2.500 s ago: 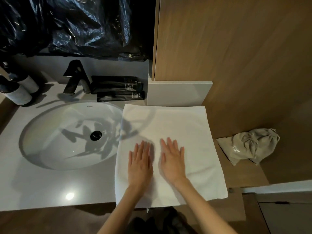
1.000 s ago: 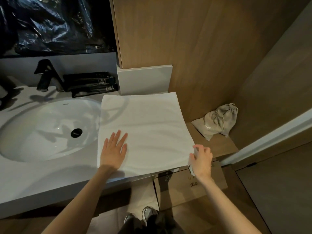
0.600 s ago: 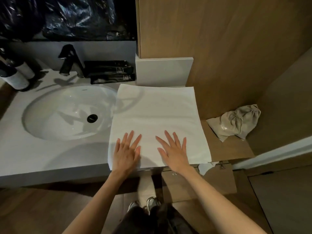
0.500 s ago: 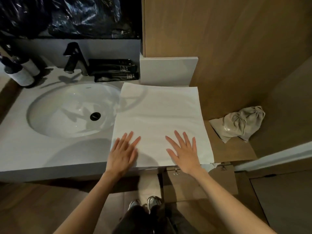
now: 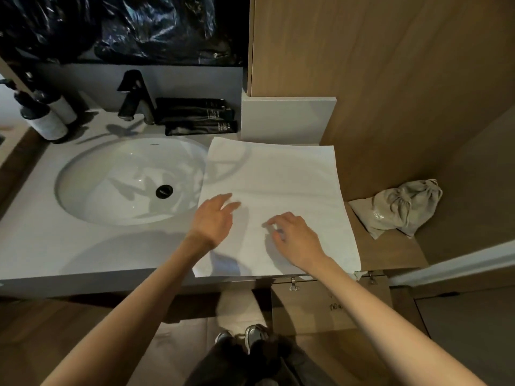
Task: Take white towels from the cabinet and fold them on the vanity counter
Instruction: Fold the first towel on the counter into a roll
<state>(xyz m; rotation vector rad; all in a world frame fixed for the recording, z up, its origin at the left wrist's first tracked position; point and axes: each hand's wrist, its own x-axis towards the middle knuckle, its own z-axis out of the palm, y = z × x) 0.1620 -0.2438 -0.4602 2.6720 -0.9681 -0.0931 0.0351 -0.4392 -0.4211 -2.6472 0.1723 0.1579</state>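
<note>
A white towel lies spread flat on the vanity counter, right of the sink; its near edge reaches the counter's front edge. My left hand hovers over the towel's left part, fingers loosely extended and blurred by motion. Over the towel's near middle, my right hand has bent fingers whose tips are at the cloth. Neither hand plainly holds a fold or edge. Each hand casts a shadow on the towel below it.
An oval sink with a black faucet fills the counter's left. Black tubes and two bottles stand at the back. A grey drawstring bag lies on the lower wooden shelf right of the towel.
Both hands lay flat on the towel's near part half a second ago. Now they have lifted and moved farther in, the right hand's fingers curling. The towel has not visibly shifted.
</note>
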